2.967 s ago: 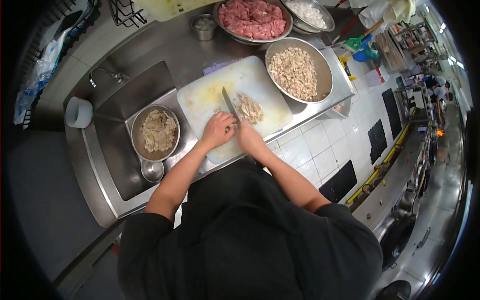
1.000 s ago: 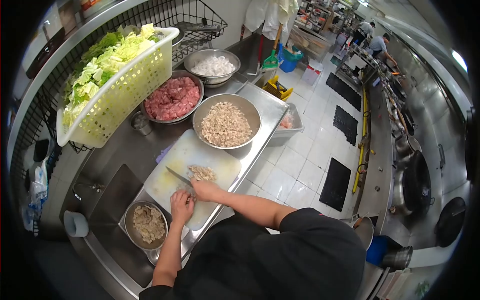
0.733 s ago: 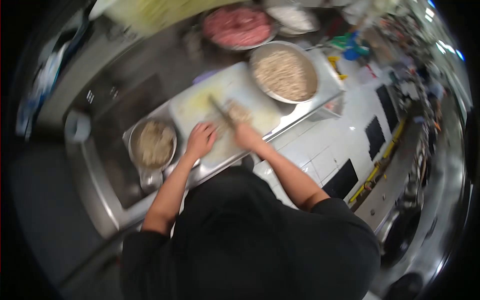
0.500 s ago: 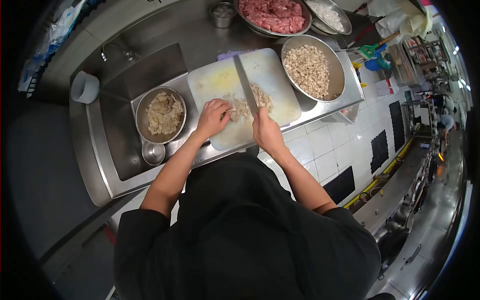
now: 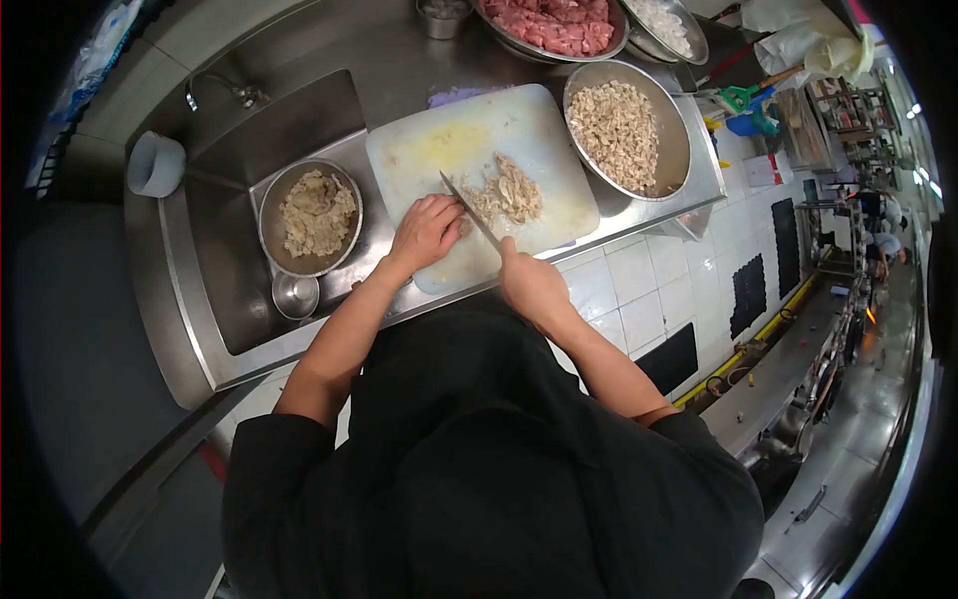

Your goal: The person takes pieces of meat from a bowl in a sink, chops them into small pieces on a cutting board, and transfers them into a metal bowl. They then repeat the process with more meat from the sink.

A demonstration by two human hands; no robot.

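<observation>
My right hand (image 5: 534, 288) is wrapped round the handle of a kitchen knife (image 5: 471, 215). Its blade slants up to the left across a white cutting board (image 5: 539, 115). Close against the blade's left side, my left hand (image 5: 424, 238) has its fingers curled down over pale-brown food, mostly hidden under the fingertips. To the right of the blade lies a loose pile of the same food in chopped pieces (image 5: 514, 190). Yellowish stains mark the upper part of the board.
Left of the board, a metal bowl of pale-brown food (image 5: 264, 225) sits in the sink (image 5: 225, 285), beside a small metal cup (image 5: 296, 297). At right stands a large bowl of diced pieces (image 5: 676, 135). Bowls of raw meat (image 5: 554, 25) and white pieces (image 5: 664, 25) are behind.
The knife has swung from pointing away at the pile's middle to slanting left, its blade now beside my left fingers. Chopped pieces now lie to the right of the blade.
</observation>
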